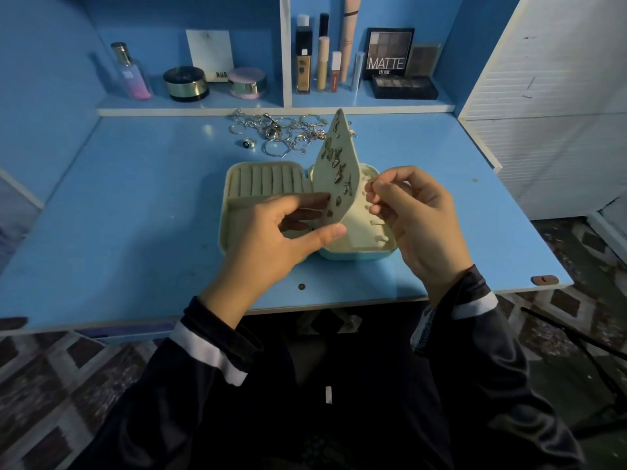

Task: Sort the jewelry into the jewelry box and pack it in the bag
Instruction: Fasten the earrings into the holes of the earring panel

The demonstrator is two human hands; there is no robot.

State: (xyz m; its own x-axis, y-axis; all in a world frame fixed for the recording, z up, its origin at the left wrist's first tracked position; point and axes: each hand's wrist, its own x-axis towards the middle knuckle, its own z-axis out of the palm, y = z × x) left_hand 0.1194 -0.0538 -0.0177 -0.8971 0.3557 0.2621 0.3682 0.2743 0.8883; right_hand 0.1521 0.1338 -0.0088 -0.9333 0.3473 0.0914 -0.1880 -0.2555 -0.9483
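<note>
An open pale green jewelry box (237, 198) lies in the middle of the blue desk, ring rolls in its left half. Its cream earring panel (334, 184) stands upright between the halves, several small earrings pinned to it. My left hand (281, 232) holds the panel's lower edge between thumb and fingers. Just right of the panel, my right hand (410, 215) pinches a tiny earring piece (369, 185) at its fingertips. A loose heap of silver rings, hoops and chains (281, 132) lies behind the box near the shelf.
Shelf behind the desk holds a perfume bottle (130, 71), round jars (186, 83), foundation tubes (303, 56) and eyeshadow palettes (390, 54). A white cabinet (559, 96) stands at the right. Bare desk surface (135, 198) spreads left and right of the box.
</note>
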